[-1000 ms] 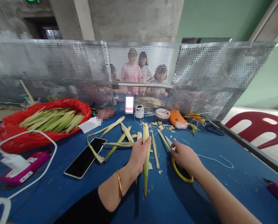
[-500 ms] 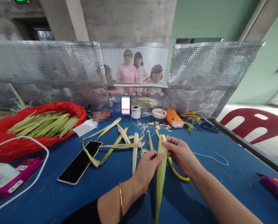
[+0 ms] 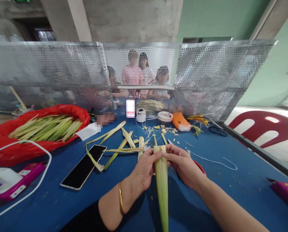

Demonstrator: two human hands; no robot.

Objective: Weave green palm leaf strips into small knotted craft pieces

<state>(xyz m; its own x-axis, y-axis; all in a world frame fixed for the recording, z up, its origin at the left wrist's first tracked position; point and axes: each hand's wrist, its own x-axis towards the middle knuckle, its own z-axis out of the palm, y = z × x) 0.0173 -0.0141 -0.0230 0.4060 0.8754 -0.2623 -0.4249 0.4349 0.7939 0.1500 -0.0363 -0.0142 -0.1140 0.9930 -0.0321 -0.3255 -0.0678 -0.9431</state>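
Between both hands hangs a long green corn husk (image 3: 161, 183), its pale wide end up and its narrow tip towards me. My left hand (image 3: 147, 167) pinches the upper left edge near the pale end, thumb in front. The upper right edge is pinched by my right hand (image 3: 180, 161), so the two thumbs almost meet. Partly hidden under my right hand lies a pair of scissors, of which a red handle (image 3: 199, 167) shows. Other husk strips (image 3: 119, 149) lie crossed on the blue table (image 3: 124, 196), left of my hands.
A red bag (image 3: 44, 149) full of husks stands at left, near a dark phone (image 3: 84, 167) and a purple power strip (image 3: 18, 182). Further back are a white string spool (image 3: 141, 115), a tape roll (image 3: 165, 116) and an orange packet (image 3: 181, 121). A perforated metal screen (image 3: 218, 71) crosses behind.
The corn husk has shifted slightly left and lower and is spread wider. My right hand has moved left along with it, and both hands now grip near its top end.
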